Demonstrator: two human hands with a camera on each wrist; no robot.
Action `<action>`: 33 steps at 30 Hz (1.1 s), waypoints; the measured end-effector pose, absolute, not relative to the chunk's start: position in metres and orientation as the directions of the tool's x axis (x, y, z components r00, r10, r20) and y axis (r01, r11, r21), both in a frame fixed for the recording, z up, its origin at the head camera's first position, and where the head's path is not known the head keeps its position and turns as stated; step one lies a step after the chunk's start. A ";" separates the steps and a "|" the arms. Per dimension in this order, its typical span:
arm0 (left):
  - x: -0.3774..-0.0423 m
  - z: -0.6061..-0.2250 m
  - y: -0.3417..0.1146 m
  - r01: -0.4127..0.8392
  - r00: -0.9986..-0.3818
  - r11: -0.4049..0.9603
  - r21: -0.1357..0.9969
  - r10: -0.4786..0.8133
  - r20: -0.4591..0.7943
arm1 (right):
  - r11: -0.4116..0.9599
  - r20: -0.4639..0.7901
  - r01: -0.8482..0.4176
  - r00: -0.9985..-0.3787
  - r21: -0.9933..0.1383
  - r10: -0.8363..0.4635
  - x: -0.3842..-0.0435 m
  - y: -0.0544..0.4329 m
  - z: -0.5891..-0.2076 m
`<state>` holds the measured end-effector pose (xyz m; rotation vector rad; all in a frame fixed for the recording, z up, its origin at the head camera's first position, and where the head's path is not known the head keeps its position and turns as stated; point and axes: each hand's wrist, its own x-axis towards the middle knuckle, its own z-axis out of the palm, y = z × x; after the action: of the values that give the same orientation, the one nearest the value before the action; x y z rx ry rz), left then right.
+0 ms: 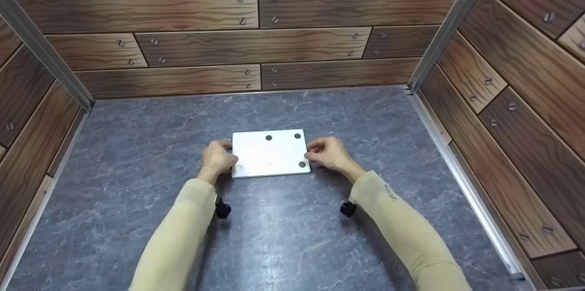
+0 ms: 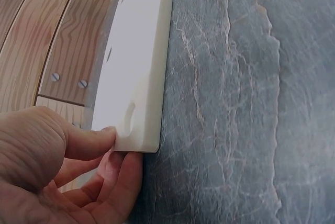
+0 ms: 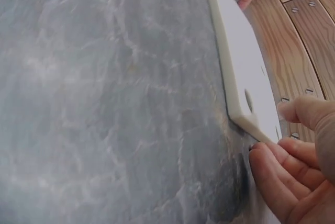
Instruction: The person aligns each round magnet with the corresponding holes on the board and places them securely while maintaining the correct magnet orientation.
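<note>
A white rectangular board (image 1: 269,153) lies flat over the grey surface, with dark round spots near three places along its edges and a pale round mark at its lower left corner. My left hand (image 1: 217,159) pinches the board's left edge, thumb on top and fingers curled at the edge below. At the opposite edge is my right hand (image 1: 330,153), its fingertips right at the side. In the right wrist view, the thumb (image 3: 293,110) stands raised above the fingers, with a gap between them. A side view of the board (image 2: 138,77) shows its thickness.
Grey marbled flooring (image 1: 183,122) surrounds the board. Wood-plank panels (image 1: 196,49) rise behind and along both sides, with metal strips (image 1: 470,195) at the edges. A black knob-like piece (image 1: 223,209) sits under the left wrist, another (image 1: 348,209) under the right.
</note>
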<state>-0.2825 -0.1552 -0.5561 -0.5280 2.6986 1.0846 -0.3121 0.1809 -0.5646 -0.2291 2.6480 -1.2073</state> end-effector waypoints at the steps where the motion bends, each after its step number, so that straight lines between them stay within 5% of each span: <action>1: -0.282 -0.556 -0.155 -0.391 -0.919 0.670 0.630 -0.255 -0.299 | 0.646 -0.153 -0.024 -0.964 -0.763 -0.217 -0.313 0.180 -0.564; 16: -0.283 -0.551 -0.164 -0.388 -0.919 0.623 0.679 -0.200 -0.341 | 0.495 -0.367 0.309 -0.930 -0.812 -0.021 -0.327 0.161 -0.559; 33: -0.278 -0.543 -0.185 -0.332 -0.940 0.616 0.714 -0.148 -0.309 | 0.556 -0.373 0.374 -0.920 -0.742 0.120 -0.336 0.144 -0.560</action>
<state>-0.2781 -0.1853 -0.5430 -0.3954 2.6222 1.2248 -0.3356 0.1438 -0.5599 0.4098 2.5143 -1.2965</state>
